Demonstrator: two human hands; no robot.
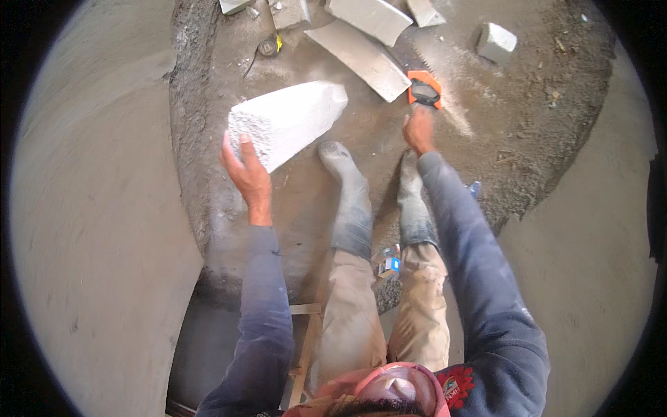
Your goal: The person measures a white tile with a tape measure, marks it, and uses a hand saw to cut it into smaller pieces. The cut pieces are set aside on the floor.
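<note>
A large white block [295, 115] with a rough, crumbly left end lies on the dusty ground ahead of my boots. My left hand [246, 174] grips that rough end, thumb on its face and fingers around the outer edge. To the right is a hand saw with an orange and black handle [425, 90], its toothed blade pointing away from me. My right hand [418, 130] is at the near edge of this handle, its fingertips next to or touching it. Those fingers are blurred, so whether they hold the saw is unclear.
Beyond the saw lie long pale slabs [361, 59] and a smaller white chunk [497, 43]. A yellow and black tape measure [269, 46] rests at the far left. A small blue and white box [389, 266] sits between my legs, near a wooden frame [306, 340]. Smooth grey walls curve along both sides.
</note>
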